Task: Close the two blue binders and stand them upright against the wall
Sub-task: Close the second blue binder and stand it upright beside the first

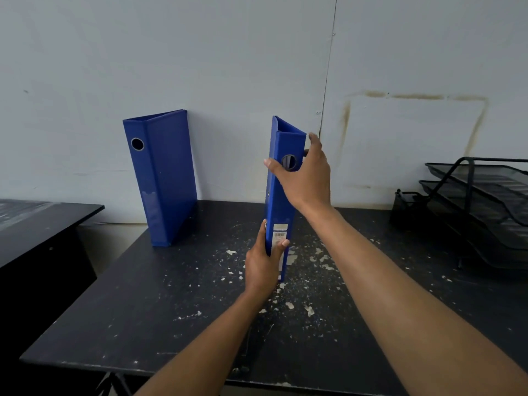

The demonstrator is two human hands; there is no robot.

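A: Where are the binders?

B: One closed blue plastic binder (161, 178) stands on the scuffed black table (171, 310), leaning on the pale grey wall (228, 67). The second blue binder (281, 195) is upright, nearer, apart from the wall.

A: The hands?

B: The left hand (263, 267) has fingers clamped on its lower spine; the right hand (307, 172) wraps its fingers around the top.

A: Anything nearby?

B: A black wire-mesh paper tray (485, 201) at right, well clear; a black side desk (43, 218) at left.

Single head-worn view, wide-angle, looking forward and down, close over black table (171, 295), facing wall (200, 52)
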